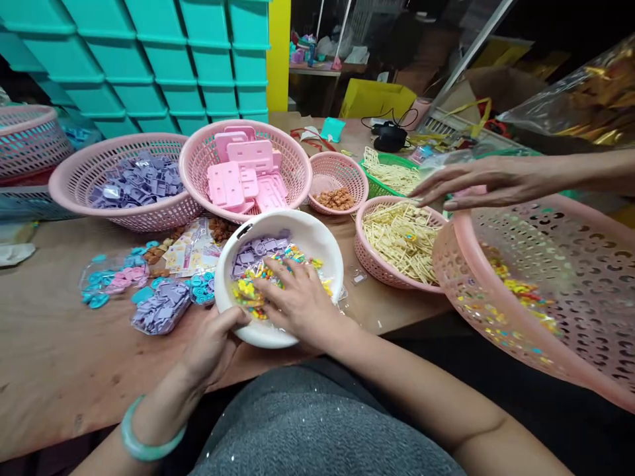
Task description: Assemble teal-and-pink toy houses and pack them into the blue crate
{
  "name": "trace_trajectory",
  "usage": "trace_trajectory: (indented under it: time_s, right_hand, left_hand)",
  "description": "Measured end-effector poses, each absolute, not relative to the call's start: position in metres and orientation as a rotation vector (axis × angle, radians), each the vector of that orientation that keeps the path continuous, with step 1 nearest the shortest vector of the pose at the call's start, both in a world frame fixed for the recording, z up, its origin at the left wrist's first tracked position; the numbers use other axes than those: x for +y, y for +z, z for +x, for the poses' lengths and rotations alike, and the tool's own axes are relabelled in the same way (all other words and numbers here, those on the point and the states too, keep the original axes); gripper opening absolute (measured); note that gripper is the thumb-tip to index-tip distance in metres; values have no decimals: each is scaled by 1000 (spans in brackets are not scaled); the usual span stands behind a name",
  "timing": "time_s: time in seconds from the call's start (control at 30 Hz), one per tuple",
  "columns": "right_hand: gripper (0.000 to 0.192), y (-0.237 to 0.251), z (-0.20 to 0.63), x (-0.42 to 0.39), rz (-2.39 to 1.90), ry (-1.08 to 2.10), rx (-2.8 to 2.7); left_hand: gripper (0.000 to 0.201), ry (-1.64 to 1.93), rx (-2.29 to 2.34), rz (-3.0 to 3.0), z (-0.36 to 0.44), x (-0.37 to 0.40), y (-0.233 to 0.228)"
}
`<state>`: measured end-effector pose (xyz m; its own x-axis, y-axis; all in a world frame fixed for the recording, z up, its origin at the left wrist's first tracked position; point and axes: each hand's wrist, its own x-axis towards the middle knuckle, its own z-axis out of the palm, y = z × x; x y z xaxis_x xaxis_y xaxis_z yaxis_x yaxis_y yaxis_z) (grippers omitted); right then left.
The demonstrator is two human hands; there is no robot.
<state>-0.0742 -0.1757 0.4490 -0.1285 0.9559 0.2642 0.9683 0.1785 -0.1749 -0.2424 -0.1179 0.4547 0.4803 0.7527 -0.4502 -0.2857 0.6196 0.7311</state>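
Note:
A white bowl (317,248) is tilted toward me at the table's front edge. My left hand (213,340) grips its near-left rim, thumb over the edge; a pale green bangle circles that wrist. Inside the bowl, my right hand (300,297) lies with fingers spread over clear bags of small yellow, orange and blue pieces (245,291). Purple plastic parts (260,251) sit at the bowl's back left. Beside the bowl on the left are a clear bag of purple parts (161,307) and blue spiral pieces (202,287).
Pink baskets hold purple parts (141,182), pink plates (248,168), brown pieces (335,198) and cream sticks (404,238). A co-worker's hand (476,182) reaches in from the right above a large tilted pink basket (456,258). Stacked turquoise bins (163,66) stand behind.

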Motion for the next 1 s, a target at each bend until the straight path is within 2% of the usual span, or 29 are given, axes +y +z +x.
trace_trajectory:
  time_s: [0.1, 0.27, 0.37, 0.47, 0.57, 0.63, 0.7, 0.83, 0.93, 1.0]
  right_hand:
    - [24, 440, -71, -155, -1642, -158, -2136]
    - [21, 447, -50, -152, -1336, -187, -1678]
    - [18, 452, -19, -153, -1408, -268, -1269]
    - [19, 435, 25, -143, -1591, -271, -1052]
    - [26, 413, 55, -133, -1815, -70, -1142]
    - [39, 414, 54, -133, -1876, 16, -1246]
    - [53, 429, 33, -140, -1799, -33, -1339]
    - [57, 463, -37, -163, -1438, 29, -1915]
    - [50, 456, -70, -170, -1372, 73, -2239]
    - [28, 445, -73, -169, -1383, 54, -2234]
  left_hand:
    - [71, 752, 890, 654, -240, -113, 463]
    - [70, 792, 994, 592, -248, -115, 470]
    - [67, 794, 1027, 549, -258, -117, 473]
    - [67, 789, 1069, 559, -270, -117, 473]
    - [66, 808, 1103, 594, -278, -117, 473]
    - [65, 813, 1119, 600, -279, -120, 475]
    - [67, 803, 1134, 578, -277, -124, 478]
    - [73, 789, 1057, 553, -265, -135, 485]
    - [76, 783, 999, 585, -258, -139, 484]
    - [76, 775, 994, 607, -259, -139, 481]
